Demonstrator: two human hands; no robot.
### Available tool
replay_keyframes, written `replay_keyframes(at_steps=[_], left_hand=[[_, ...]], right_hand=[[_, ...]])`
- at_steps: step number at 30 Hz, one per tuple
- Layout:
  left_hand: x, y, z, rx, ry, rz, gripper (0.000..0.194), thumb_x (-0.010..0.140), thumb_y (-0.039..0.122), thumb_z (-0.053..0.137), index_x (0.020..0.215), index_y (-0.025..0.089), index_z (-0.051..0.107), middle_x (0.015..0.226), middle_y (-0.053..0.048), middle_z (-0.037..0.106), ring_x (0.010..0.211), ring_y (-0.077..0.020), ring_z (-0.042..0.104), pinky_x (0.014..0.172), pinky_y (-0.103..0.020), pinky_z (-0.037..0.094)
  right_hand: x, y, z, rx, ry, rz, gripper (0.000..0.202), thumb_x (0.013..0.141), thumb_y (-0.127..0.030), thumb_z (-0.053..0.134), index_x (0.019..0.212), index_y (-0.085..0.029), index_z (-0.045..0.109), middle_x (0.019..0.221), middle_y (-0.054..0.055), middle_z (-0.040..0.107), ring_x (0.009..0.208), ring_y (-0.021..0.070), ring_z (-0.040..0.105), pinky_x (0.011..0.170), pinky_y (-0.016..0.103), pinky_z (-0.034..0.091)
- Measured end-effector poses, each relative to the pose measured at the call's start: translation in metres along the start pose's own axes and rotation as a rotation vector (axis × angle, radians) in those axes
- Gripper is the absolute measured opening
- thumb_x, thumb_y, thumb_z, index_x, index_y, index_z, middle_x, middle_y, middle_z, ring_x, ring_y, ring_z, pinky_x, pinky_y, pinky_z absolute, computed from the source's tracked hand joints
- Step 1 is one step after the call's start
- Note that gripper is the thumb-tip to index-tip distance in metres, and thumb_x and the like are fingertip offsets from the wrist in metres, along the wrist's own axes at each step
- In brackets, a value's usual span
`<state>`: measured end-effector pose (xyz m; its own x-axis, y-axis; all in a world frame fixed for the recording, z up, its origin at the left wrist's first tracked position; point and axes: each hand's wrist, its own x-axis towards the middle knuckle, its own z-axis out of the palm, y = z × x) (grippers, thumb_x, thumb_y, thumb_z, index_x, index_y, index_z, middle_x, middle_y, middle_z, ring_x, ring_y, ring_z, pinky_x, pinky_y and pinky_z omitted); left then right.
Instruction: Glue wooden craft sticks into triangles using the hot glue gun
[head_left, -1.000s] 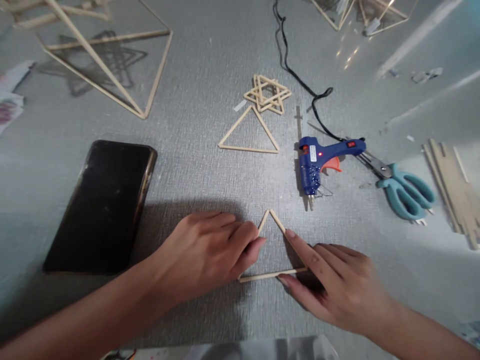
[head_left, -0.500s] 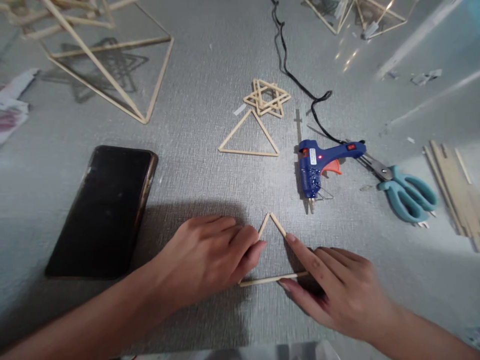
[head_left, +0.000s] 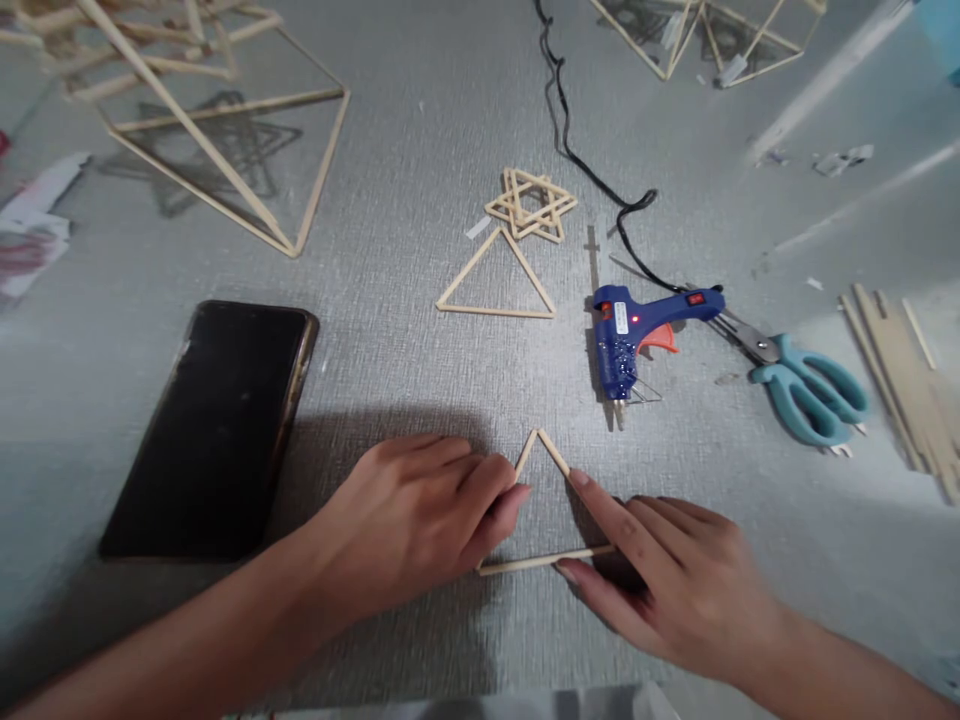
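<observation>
Flat on the table, three thin wooden sticks form a triangle (head_left: 525, 564) whose tip points away from me. My left hand (head_left: 431, 505) is closed over its left side, fingers curled and hiding most of that stick. On the right side, my right hand (head_left: 671, 565) grips the triangle, its index fingertip on the right stick and its thumb against the bottom stick. That hand covers the lower right corner. Beyond them lies a second stick triangle (head_left: 495, 311), with a small stick star (head_left: 559, 205) just behind it.
A blue glue gun (head_left: 616, 345) with a lit red light and black cord (head_left: 574, 155) lies ahead right, beside teal scissors (head_left: 817, 390). Flat wooden sticks (head_left: 896, 370) lie far right. A phone (head_left: 210, 430) is at left, below a large stick frame (head_left: 322, 175).
The view has shifted slightly, so things on the table appear a little lower. Both hands keep their hold on the triangle with hardly any movement.
</observation>
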<state>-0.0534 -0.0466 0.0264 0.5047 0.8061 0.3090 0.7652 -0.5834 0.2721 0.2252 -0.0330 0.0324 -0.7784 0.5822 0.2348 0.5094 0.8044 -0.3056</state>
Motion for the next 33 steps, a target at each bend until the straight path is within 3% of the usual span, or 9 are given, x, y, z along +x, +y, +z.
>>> replay_keyframes(at_steps=[11,15,18,22,33], left_hand=[[0.0003,-0.0005,-0.0015,-0.020,-0.031,0.000,0.031,0.114,0.020,0.045,0.088,0.021,0.063,0.064,0.004,0.060,0.053,-0.0147,0.058,0.053,-0.032,0.044],[0.0033,-0.0010,-0.0039,-0.084,0.052,0.018,0.018,0.110,0.013,0.051,0.097,0.019,0.061,0.072,0.004,0.065,0.060,-0.0138,0.062,0.058,-0.030,0.049],[0.0062,-0.0013,-0.0044,-0.001,0.108,0.021,0.007,0.108,0.013,0.059,0.111,0.016,0.064,0.090,-0.002,0.075,0.077,-0.0186,0.070,0.068,-0.033,0.056],[0.0062,-0.0024,-0.0030,0.068,0.108,0.049,0.016,0.107,0.015,0.062,0.122,0.015,0.066,0.102,-0.006,0.077,0.088,-0.0228,0.073,0.077,-0.037,0.061],[0.0042,-0.0033,-0.0028,0.085,0.074,0.062,0.023,0.108,0.015,0.057,0.129,0.018,0.065,0.107,-0.008,0.072,0.082,-0.0218,0.067,0.074,-0.038,0.058]], right_hand=[[0.0004,-0.0003,0.0005,-0.003,0.011,-0.003,0.050,0.115,-0.041,0.056,0.148,-0.003,0.057,0.079,0.000,0.074,0.063,0.0138,0.067,0.057,0.032,0.054],[0.0013,-0.0002,0.0012,0.001,0.015,-0.002,0.051,0.114,-0.042,0.057,0.148,-0.004,0.057,0.078,-0.001,0.073,0.061,0.0135,0.066,0.056,0.032,0.054],[0.0016,-0.0003,0.0014,-0.016,0.035,-0.001,0.050,0.115,-0.043,0.056,0.146,-0.004,0.058,0.077,-0.001,0.073,0.060,0.0137,0.066,0.054,0.033,0.053],[0.0007,-0.0005,0.0025,-0.037,0.045,0.003,0.049,0.116,-0.044,0.053,0.146,-0.005,0.059,0.077,-0.001,0.073,0.061,0.0141,0.068,0.056,0.033,0.053],[0.0003,-0.0003,0.0034,-0.044,0.059,0.006,0.048,0.117,-0.045,0.051,0.144,-0.006,0.061,0.076,-0.001,0.073,0.060,0.0141,0.066,0.056,0.033,0.050]])
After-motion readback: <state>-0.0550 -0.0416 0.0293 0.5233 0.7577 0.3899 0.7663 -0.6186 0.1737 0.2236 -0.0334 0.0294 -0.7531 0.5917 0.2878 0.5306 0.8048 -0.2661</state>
